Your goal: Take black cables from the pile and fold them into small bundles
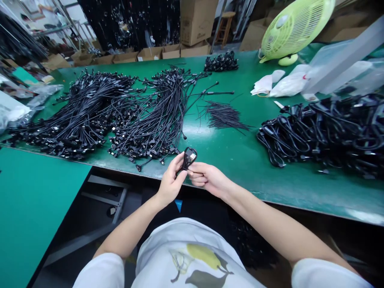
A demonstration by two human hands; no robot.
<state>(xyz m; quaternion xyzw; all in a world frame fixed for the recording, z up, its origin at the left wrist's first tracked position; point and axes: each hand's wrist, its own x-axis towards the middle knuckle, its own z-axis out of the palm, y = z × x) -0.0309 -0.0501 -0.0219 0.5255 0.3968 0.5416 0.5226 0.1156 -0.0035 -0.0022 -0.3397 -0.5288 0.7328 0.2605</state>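
Note:
Over the near edge of the bench, my left hand is closed around a small folded black USB cable, its metal plug showing on top. My right hand meets the bundle from the right, with thumb and forefinger pinched at its lower side and the other fingers curled in. What lies in that pinch is too small to make out. Beyond my hands is a small heap of thin black ties. Straight black cables with plugs at their ends form one pile in the middle and another pile farther left.
Folded, bundled cables are heaped on the right of the green bench. A smaller black bunch sits at the back. White plastic bags and a green fan stand back right. Cardboard boxes are behind the bench.

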